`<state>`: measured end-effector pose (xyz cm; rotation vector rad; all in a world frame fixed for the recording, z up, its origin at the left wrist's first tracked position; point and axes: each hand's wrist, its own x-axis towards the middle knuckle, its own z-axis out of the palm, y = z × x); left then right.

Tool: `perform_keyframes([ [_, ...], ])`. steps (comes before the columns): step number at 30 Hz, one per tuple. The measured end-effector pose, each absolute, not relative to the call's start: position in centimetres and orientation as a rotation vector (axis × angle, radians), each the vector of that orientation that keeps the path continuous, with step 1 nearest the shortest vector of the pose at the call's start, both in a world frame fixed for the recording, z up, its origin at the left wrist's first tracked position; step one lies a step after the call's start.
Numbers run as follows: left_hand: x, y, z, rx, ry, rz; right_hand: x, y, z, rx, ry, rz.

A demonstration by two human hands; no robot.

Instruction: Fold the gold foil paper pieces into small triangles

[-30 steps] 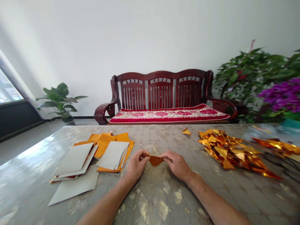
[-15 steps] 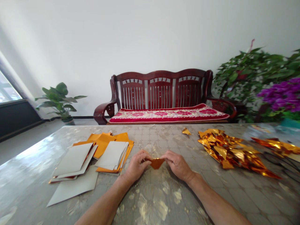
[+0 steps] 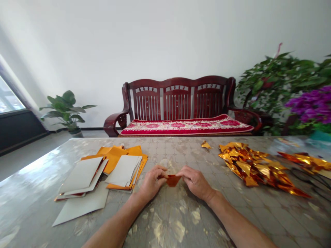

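Between my two hands is a small folded piece of orange-gold foil paper (image 3: 172, 181), its long edge towards the far side and its narrower edge towards me. My left hand (image 3: 154, 181) pinches the left corner between thumb and fingers. The right corner is pinched by my right hand (image 3: 193, 179) in the same way. To the left of my hands lie white-backed paper sheets (image 3: 81, 175), a second stack of white-backed sheets (image 3: 124, 171) and orange sheets (image 3: 112, 156) behind them. Right of my hands is a heap of folded gold foil pieces (image 3: 252, 165).
One folded foil piece (image 3: 206, 144) lies alone near the far edge of the patterned table (image 3: 165, 220). More foil (image 3: 307, 162), a clear plastic bag (image 3: 287, 144) and a dark cable (image 3: 307, 179) are at the right. A wooden bench (image 3: 178, 100) stands beyond the table.
The foil piece is tilted slightly differently, and its bright upper edge now looks darker. Both hands keep their pinch in almost the same place.
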<state>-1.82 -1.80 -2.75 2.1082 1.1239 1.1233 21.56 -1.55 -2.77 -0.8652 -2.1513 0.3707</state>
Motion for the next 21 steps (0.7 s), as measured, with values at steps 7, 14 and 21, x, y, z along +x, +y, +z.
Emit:
perform_keyframes([
  [7, -1.92, -2.22, -3.28, 2.265, 1.08, 1.194, 21.51, -1.72, -2.46, -0.828, -2.255, 0.229],
  [14, -2.28, -2.49, -2.66, 2.304, 1.088, 0.957, 21.56, -1.69, -2.55, -0.758, -2.302, 0.055],
  [21, -2.68, -2.49, -2.53, 2.377, 1.16, 0.815, 21.79, -1.76, -2.22, -0.788, -2.346, -0.027],
])
